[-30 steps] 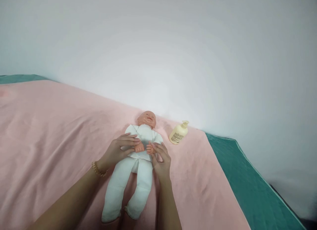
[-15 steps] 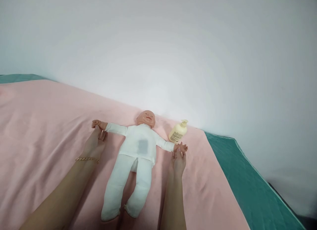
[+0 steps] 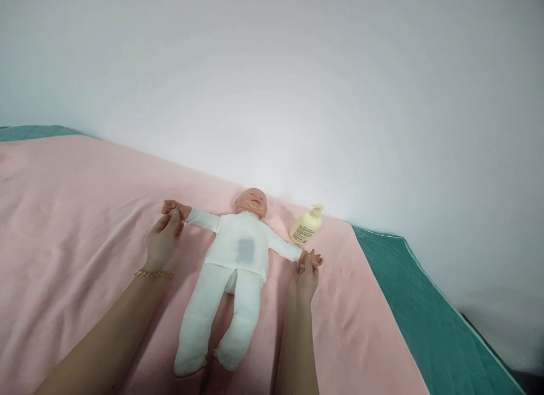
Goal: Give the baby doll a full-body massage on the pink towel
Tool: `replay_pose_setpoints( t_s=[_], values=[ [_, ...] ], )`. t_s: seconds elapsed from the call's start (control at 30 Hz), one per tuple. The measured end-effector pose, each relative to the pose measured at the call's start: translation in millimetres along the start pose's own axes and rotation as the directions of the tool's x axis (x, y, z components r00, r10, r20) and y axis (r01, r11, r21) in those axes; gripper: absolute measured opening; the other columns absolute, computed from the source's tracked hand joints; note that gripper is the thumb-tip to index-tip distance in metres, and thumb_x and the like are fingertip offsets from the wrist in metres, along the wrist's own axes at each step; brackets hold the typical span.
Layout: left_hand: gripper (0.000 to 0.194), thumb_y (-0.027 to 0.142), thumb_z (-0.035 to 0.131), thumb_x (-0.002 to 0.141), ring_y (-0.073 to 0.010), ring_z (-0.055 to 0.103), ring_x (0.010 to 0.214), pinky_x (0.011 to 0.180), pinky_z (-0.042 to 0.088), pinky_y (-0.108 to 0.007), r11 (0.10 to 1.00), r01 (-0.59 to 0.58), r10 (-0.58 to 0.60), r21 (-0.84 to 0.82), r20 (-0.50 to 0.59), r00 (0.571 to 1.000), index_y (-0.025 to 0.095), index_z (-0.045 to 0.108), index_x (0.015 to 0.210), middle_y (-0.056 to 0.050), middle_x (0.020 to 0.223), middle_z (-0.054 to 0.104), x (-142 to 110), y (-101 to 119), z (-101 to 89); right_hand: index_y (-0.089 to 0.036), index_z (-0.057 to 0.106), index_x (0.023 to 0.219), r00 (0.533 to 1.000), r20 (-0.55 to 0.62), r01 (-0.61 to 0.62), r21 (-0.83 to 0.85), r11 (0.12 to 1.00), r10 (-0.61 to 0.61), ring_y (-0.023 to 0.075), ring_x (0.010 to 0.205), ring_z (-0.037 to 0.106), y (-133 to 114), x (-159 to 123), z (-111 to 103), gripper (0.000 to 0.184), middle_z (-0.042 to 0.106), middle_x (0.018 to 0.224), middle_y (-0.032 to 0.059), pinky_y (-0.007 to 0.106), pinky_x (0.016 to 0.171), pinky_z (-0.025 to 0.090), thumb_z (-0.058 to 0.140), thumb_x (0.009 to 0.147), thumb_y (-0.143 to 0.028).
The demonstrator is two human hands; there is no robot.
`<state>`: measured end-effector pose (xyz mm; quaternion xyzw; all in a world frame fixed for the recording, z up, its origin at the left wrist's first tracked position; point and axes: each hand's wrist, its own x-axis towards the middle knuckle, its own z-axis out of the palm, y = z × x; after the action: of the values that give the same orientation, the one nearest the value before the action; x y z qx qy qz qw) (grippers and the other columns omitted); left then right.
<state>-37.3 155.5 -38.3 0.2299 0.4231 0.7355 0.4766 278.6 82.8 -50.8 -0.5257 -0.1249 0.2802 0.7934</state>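
Pale wall (image 3: 272, 72) across the far side. Pink sheet (image 3: 85, 225) covers most of the bed-like surface; green cloth (image 3: 420, 310) shows at right and a strip at far left. Doll (image 3: 238, 228) in white top and trousers lies face up mid-sheet, head far, feet near, both arms out sideways. Left hand (image 3: 162, 242): thumb and fingers closed on the doll's wrist at left, no gap visible. Right hand (image 3: 306, 281): same pinch on the wrist at right. Pump bottle (image 3: 305, 228), pale yellow, on sheet just beyond the doll's right-side arm, leaning right in view. Grey patch (image 3: 246, 251) on top's front. Bracelet (image 3: 153, 274) on left wrist.
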Motion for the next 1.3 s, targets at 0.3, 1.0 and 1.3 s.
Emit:
replay_pose_setpoints(
  t_s=[0.3,1.0,1.3],
  values=[
    [0.02,0.035,0.071,0.082,-0.0262,0.059,0.12,0.105,0.042,-0.045,0.538,-0.773,0.397,0.337,0.708,0.584,0.026,0.074,0.099,-0.002,0.106,0.074,-44.7,12.0,24.4,-0.017,0.056,0.127,0.831,0.352,0.494,-0.115,0.862,-0.43,0.0239,0.119,0.058,-17.8,-56.4,32.4,0.046,0.06,0.13,0.0133,0.045,0.103,0.046,0.066,0.084,-0.032],
    [0.019,0.02,0.059,0.089,-0.0208,0.061,0.115,0.106,0.038,-0.044,0.251,-0.962,0.326,0.107,0.927,0.188,0.029,0.074,0.097,0.002,0.105,0.075,-37.8,-7.4,23.8,-0.028,0.071,0.112,0.272,0.832,0.881,-0.013,0.474,-0.483,0.0188,0.105,0.065,0.1,-68.8,36.5,0.033,0.072,0.106,0.0051,0.048,0.108,0.042,0.059,0.086,-0.012],
    [0.036,0.043,0.069,0.081,-0.0264,0.064,0.111,0.096,0.053,-0.039,0.882,-0.301,0.242,0.363,0.2,0.95,0.02,0.069,0.109,-0.006,0.115,0.07,-22.5,17.0,9.1,-0.016,0.06,0.124,0.909,0.2,0.389,-0.098,0.916,-0.365,0.0258,0.123,0.056,-18.0,-40.7,23.8,0.052,0.058,0.133,0.0133,0.045,0.105,0.044,0.072,0.077,-0.035]
  ],
)
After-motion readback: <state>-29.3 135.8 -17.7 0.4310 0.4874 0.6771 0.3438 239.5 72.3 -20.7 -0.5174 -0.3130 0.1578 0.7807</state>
